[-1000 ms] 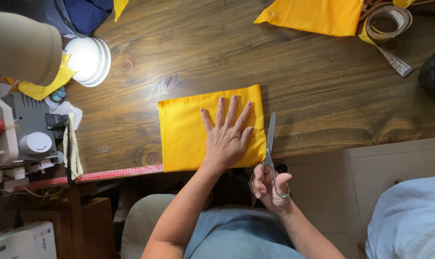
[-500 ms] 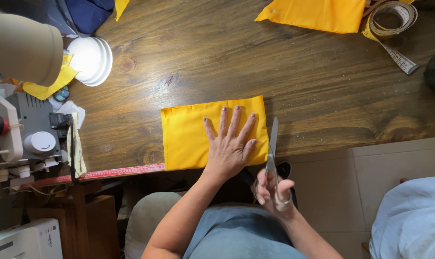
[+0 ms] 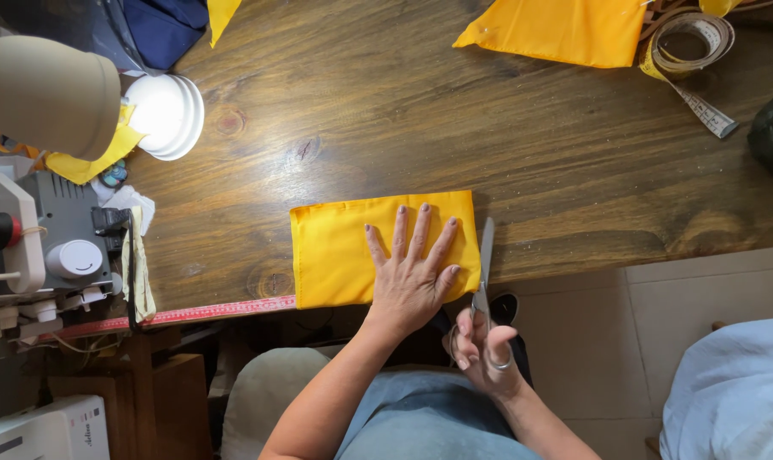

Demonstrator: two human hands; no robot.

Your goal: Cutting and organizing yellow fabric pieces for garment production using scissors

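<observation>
Head view. Folded yellow fabric (image 3: 344, 251) lies flat on the wooden bench (image 3: 505, 153), at the near edge, roughly centre of frame. The left hand (image 3: 412, 277) rests palm down on the fabric's right half, fingers (image 3: 399, 234) released and spread, pointing to 12 o'clock; it grasps nothing, only presses. The right hand (image 3: 482, 351) sits at 4 o'clock from the left hand, just off the bench edge, fingers clenched around the handles of a pair of scissors (image 3: 484, 268). The blades appear closed and point to 12 o'clock, lying just beside the fabric's right edge; whether they touch it cannot be told.

A red measuring strip (image 3: 173, 315) runs along the bench edge at 9 o'clock from the fabric. Further out at 9 o'clock, a sewing machine (image 3: 58, 251). At 10 o'clock, a lit lamp (image 3: 169, 115) and a beige thread cone (image 3: 45, 94). At 1 o'clock, well apart, a second yellow fabric piece (image 3: 557, 32) and a coiled tape measure (image 3: 689, 47) just beside it. Pale blue cloth (image 3: 735, 392) at 4 o'clock, off the bench.
</observation>
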